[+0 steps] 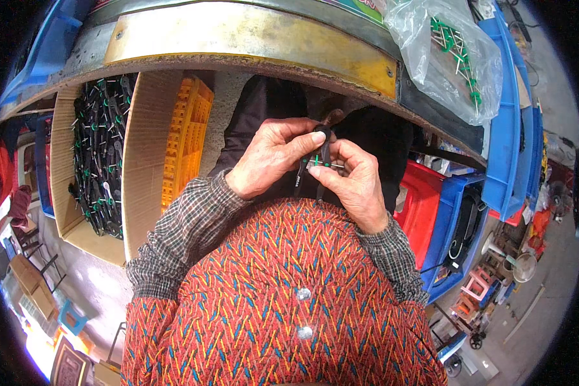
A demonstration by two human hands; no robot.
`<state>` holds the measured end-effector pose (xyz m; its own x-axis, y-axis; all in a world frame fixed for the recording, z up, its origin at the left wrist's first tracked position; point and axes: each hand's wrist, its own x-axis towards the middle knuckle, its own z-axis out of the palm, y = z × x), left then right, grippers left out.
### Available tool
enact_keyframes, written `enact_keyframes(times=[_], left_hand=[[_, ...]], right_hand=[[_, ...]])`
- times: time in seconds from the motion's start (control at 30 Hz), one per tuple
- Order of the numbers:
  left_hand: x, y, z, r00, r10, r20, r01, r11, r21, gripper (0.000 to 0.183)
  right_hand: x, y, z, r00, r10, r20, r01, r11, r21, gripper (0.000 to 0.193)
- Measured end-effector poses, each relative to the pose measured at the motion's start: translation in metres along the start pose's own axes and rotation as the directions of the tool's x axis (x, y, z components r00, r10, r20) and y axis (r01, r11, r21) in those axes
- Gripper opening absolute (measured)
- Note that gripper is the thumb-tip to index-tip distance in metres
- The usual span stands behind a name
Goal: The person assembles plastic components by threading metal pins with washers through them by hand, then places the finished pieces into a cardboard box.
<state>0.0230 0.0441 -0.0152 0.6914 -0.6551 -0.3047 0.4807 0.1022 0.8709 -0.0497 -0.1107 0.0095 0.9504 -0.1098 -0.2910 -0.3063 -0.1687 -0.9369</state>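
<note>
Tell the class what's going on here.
A person's left hand grips a black part, while the right hand pinches it near a green piece with metal. Similar black-and-green parts lie in a cardboard box at left; a clear bag of green-and-metal pieces lies on the bench.

Glare whitens the bench (167,40); shade lies beneath; lower left washes out; edges bend into black.

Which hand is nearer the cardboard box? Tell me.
Left. The left hand is apart from the cardboard box, to its right; the right hand is farther right, beyond the left.
</note>
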Motion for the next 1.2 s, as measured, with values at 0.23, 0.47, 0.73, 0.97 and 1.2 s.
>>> enact_keyframes(times=[0.23,0.47,0.73,0.97,1.2], left_hand=[[0.000,-0.002,-0.002,1.000,0.001,-0.030,0.000,1.000,0.027,0.026],[0.001,-0.006,-0.004,1.000,-0.013,-0.003,0.013,1.000,-0.009,0.026],[0.002,-0.003,-0.005,1.000,-0.030,-0.008,0.030,0.999,-0.014,0.028],[0.003,-0.008,-0.005,1.000,-0.019,0.016,0.020,0.999,-0.034,0.027],[0.003,-0.006,-0.005,1.000,-0.023,-0.002,0.023,0.998,-0.054,0.024]], right_hand=[[0.002,0.002,-0.008,0.996,0.036,0.086,-0.030,0.997,-0.076,0.024],[0.002,0.005,0.000,0.998,-0.015,0.055,0.015,1.000,-0.016,0.023],[0.005,0.009,-0.011,0.984,0.105,0.142,-0.083,0.985,-0.151,0.023],[0.001,0.001,0.004,1.000,0.014,0.018,-0.015,0.999,0.044,0.025],[0.004,-0.010,-0.006,0.981,0.112,0.156,-0.109,0.994,-0.032,0.019]])
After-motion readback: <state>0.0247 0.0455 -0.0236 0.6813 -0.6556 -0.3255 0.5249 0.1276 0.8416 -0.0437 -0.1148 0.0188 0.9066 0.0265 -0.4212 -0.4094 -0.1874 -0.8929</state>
